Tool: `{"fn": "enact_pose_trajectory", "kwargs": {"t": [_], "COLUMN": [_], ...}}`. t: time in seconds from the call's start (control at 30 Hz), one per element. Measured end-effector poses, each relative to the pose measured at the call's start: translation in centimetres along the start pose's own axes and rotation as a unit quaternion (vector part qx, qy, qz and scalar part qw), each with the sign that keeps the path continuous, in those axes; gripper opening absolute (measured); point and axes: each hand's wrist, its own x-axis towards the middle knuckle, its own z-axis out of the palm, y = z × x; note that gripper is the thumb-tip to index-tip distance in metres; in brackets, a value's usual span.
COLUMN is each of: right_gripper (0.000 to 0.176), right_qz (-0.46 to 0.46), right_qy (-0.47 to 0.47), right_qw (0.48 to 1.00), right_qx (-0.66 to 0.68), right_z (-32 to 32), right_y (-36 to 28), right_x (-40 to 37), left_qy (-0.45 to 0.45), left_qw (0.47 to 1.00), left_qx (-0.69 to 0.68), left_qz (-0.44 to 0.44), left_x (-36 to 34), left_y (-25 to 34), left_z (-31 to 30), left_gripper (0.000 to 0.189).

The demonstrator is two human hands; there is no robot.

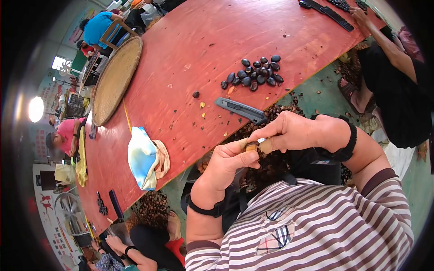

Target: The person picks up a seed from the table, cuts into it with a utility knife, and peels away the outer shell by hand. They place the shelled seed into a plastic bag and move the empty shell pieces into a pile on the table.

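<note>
Head view is showing the left hand (231,163) pinching a small yellowish piece (251,147) between thumb and fingertips, on the near side of the knife (240,110). The right hand (296,131) is meeting it with bent fingertips; whether it is also grasping the piece, I cannot tell. Being so small, the piece could be slipping loose under uneven pressure and dropping among the brown scraps (281,109) below the knife, where finding it would be hard. The knife is lying with its near end at the bench (181,54) edge, so a bumping knuckle could be tipping it off. Beyond the knife, dark seeds (258,72) are clustering; their smooth, rounded shape could be letting them roll if jolted.
</note>
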Motion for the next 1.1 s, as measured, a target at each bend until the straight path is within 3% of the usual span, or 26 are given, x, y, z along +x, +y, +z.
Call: {"fn": "enact_pose_trajectory", "kwargs": {"t": [0.47, 0.67, 0.73, 0.8, 0.87, 0.97, 1.1], "right_gripper": [0.028, 0.022, 0.022, 0.021, 0.021, 0.021, 0.024], "right_qz": [0.041, 0.092, 0.124, 0.082, 0.053, 0.008, -0.011], "right_qy": [-0.055, -0.124, -0.113, -0.076, -0.019, 0.036, 0.046], "right_qw": [0.997, 0.986, 0.982, 0.990, 0.997, 0.999, 0.998], "right_qx": [-0.044, -0.066, -0.090, -0.087, -0.060, -0.037, -0.035], "right_z": [0.1, 0.1, 0.7, 1.4, 2.1, 3.1, 4.1], "right_y": [-0.6, -1.5, -1.5, -0.5, 0.0, 0.6, 0.6], "right_x": [0.9, 2.3, 3.0, 3.4, 3.6, 4.1, 4.0], "left_qy": [0.018, 0.020, 0.028, 0.067, 0.082, 0.100, 0.112], "left_qw": [0.997, 0.986, 0.971, 0.963, 0.989, 0.993, 0.988], "left_qx": [0.070, 0.165, 0.238, 0.261, 0.118, -0.015, -0.025], "left_qz": [-0.010, -0.020, -0.012, -0.023, 0.028, 0.064, 0.106], "left_x": [-0.6, -0.2, -0.3, -0.6, 0.7, -0.6, 0.0], "left_y": [0.0, -1.1, -0.7, -0.5, -3.3, -2.7, -4.2], "left_z": [-0.8, -1.7, -1.6, -1.7, -3.2, -2.5, -2.7], "left_gripper": [0.028, 0.026, 0.028, 0.023, 0.022, 0.022, 0.016]}}
